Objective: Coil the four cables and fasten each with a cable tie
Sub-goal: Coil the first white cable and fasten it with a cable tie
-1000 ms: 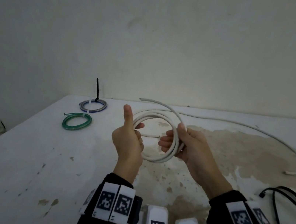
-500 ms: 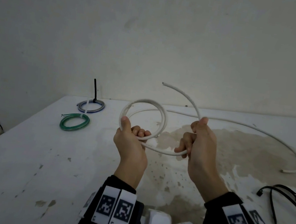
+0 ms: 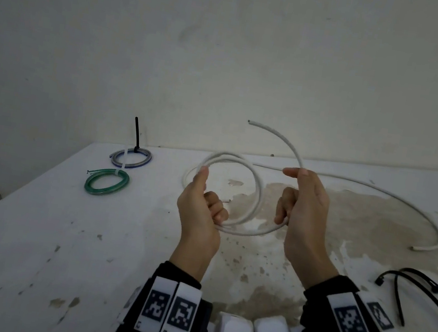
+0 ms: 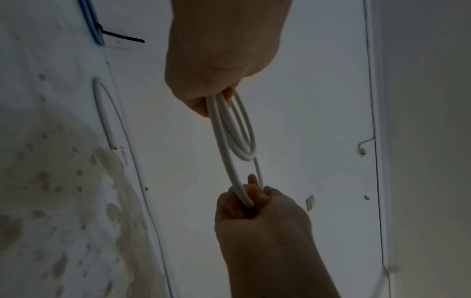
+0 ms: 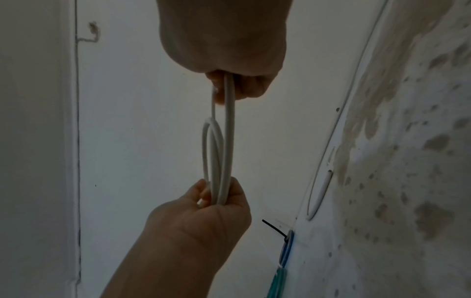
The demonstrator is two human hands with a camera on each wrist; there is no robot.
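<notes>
My left hand (image 3: 198, 214) grips the white cable (image 3: 255, 200) coil's left side; my right hand (image 3: 304, 216) fingers (image 3: 284, 205) curl around its right side, above the surface (image 3: 59, 226).

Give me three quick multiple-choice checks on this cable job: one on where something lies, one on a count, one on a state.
1. Where does the green coil lie against the blue coil?
A. Nearer the person
B. Stacked on it
C. Right of the hands

2. How many finished, tied coils lie on the table?
A. One
B. Two
C. Four

3. What state is the white cable in?
A. Flat on the table, untouched
B. Tied off
C. Partly looped, held in both hands

Answers:
1 A: it lies apart from the blue coil, closer to the camera.
2 B: only the green and blue coils carry ties.
3 C: the left hand grips the loops while the right hand holds a further turn, its free end sticking up.
</notes>
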